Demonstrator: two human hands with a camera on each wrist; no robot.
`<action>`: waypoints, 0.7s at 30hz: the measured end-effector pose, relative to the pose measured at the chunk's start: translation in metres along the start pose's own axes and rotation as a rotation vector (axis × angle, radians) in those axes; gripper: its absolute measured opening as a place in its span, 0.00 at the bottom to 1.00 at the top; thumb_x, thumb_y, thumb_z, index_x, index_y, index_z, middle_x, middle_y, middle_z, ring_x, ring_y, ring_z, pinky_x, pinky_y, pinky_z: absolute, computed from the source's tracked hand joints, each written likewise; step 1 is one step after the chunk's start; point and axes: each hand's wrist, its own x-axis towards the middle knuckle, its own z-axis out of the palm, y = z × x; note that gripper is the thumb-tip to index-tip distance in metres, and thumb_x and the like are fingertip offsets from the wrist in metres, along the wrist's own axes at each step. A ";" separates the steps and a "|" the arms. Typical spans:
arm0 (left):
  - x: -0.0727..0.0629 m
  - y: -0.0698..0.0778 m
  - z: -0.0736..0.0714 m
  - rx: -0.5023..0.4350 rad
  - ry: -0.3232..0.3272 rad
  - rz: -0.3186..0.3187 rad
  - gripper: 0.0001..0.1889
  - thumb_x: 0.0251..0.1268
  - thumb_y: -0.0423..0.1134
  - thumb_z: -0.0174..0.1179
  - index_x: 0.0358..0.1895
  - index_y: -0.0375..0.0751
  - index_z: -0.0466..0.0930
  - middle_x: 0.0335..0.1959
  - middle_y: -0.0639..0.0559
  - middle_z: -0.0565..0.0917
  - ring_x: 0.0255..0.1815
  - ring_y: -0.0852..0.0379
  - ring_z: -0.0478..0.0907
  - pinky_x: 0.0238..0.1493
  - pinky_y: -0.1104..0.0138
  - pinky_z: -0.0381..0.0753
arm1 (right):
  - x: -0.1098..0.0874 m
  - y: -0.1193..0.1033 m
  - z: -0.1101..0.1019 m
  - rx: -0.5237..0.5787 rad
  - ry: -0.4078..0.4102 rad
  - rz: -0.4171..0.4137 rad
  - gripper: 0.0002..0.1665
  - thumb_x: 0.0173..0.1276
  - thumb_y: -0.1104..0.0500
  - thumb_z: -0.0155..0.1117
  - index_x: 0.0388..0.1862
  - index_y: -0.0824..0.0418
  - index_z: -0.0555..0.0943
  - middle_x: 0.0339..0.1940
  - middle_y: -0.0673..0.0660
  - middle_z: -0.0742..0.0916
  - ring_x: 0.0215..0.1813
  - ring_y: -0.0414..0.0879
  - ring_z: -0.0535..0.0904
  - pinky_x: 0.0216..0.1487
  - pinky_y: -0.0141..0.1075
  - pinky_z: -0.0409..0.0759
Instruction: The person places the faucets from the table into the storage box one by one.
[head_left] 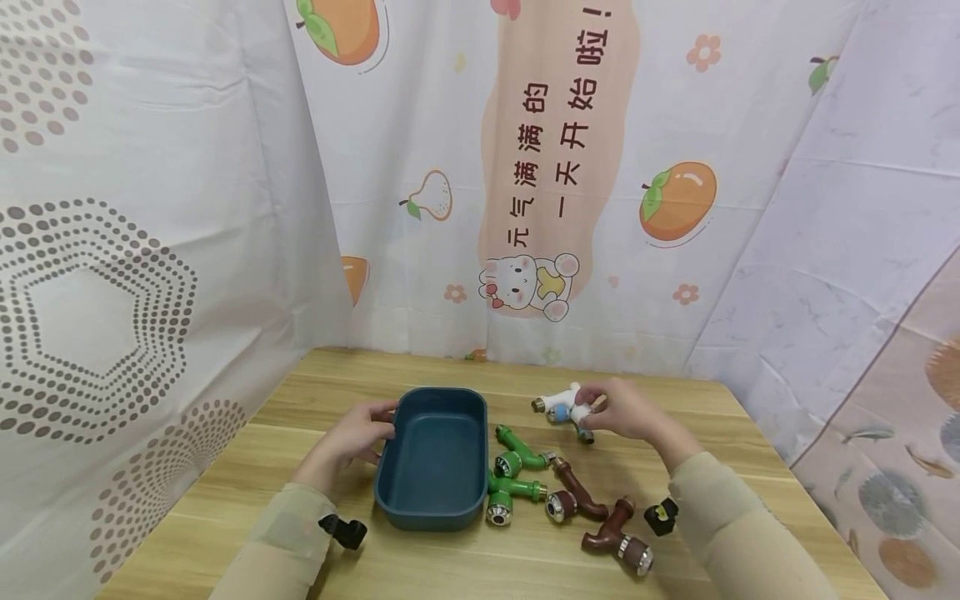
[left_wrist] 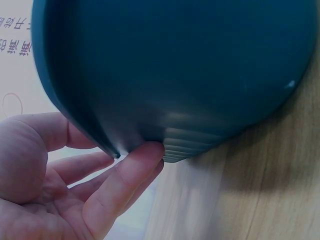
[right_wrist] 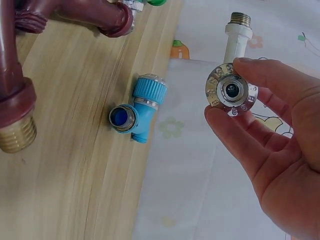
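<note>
With its fingertips at the left rim, my left hand (head_left: pixel 351 435) grips a dark blue rectangular plastic box (head_left: pixel 437 462). In the left wrist view, fingers press against the box's outer wall while the thumb sits at the rim. My right hand (head_left: pixel 628 408) pinches a white faucet (head_left: pixel 557 402) by its round knob, between thumb and fingers. The right wrist view shows that knob's chrome face and the threaded end of the faucet (right_wrist: pixel 234 47). Close by, a light blue faucet (right_wrist: pixel 145 112) lies on the wooden table, partly covered by the white one in the head view.
Two green faucets (head_left: pixel 521 450) lie along the box's right side. Two brown faucets (head_left: pixel 615 533) lie nearer the front. The wooden table (head_left: pixel 247 500) meets printed curtains (head_left: pixel 420 275) at the back and sides. Each wrist wears a black camera (head_left: pixel 662 517).
</note>
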 end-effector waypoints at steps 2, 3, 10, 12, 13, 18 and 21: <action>0.000 0.000 0.000 0.003 0.004 -0.002 0.31 0.66 0.26 0.55 0.75 0.35 0.67 0.63 0.31 0.77 0.53 0.40 0.81 0.29 0.52 0.87 | 0.000 -0.001 0.000 -0.003 0.000 0.003 0.14 0.59 0.65 0.76 0.43 0.58 0.84 0.40 0.54 0.84 0.45 0.53 0.87 0.39 0.41 0.85; 0.000 0.000 0.000 0.003 0.004 -0.003 0.32 0.66 0.26 0.56 0.75 0.35 0.67 0.63 0.31 0.77 0.53 0.40 0.81 0.29 0.52 0.87 | 0.000 -0.002 0.001 -0.003 -0.001 0.004 0.13 0.59 0.65 0.76 0.43 0.58 0.84 0.41 0.54 0.84 0.45 0.53 0.87 0.39 0.41 0.85; -0.001 0.000 -0.001 0.000 0.003 -0.005 0.33 0.64 0.26 0.56 0.75 0.35 0.66 0.63 0.31 0.77 0.52 0.41 0.81 0.30 0.52 0.87 | 0.003 -0.008 0.003 -0.031 0.010 0.025 0.13 0.60 0.62 0.77 0.43 0.56 0.84 0.41 0.52 0.84 0.44 0.49 0.87 0.38 0.39 0.85; -0.001 0.000 0.000 0.000 0.004 -0.005 0.33 0.65 0.26 0.56 0.76 0.35 0.66 0.63 0.31 0.77 0.52 0.41 0.81 0.30 0.52 0.87 | 0.005 -0.009 0.003 -0.028 0.012 0.024 0.13 0.60 0.61 0.77 0.43 0.56 0.85 0.41 0.52 0.84 0.44 0.49 0.87 0.38 0.40 0.85; -0.001 0.000 0.000 0.001 0.005 -0.004 0.33 0.65 0.26 0.56 0.76 0.35 0.66 0.63 0.31 0.77 0.52 0.41 0.81 0.30 0.52 0.87 | 0.005 -0.010 0.004 -0.028 0.013 0.022 0.13 0.60 0.61 0.77 0.43 0.56 0.85 0.41 0.52 0.84 0.44 0.50 0.87 0.38 0.40 0.84; -0.001 0.000 0.001 0.008 0.014 -0.001 0.32 0.66 0.25 0.55 0.75 0.34 0.67 0.62 0.31 0.78 0.51 0.41 0.82 0.29 0.53 0.87 | 0.010 -0.012 0.005 -0.024 0.015 0.021 0.13 0.61 0.60 0.77 0.43 0.56 0.84 0.39 0.51 0.84 0.44 0.50 0.87 0.37 0.39 0.84; -0.001 0.000 0.001 0.014 0.018 0.000 0.31 0.67 0.25 0.55 0.75 0.34 0.67 0.62 0.30 0.78 0.51 0.41 0.82 0.29 0.53 0.87 | 0.014 -0.013 0.006 -0.008 0.012 0.009 0.12 0.61 0.61 0.77 0.43 0.57 0.84 0.39 0.52 0.84 0.44 0.50 0.87 0.36 0.39 0.84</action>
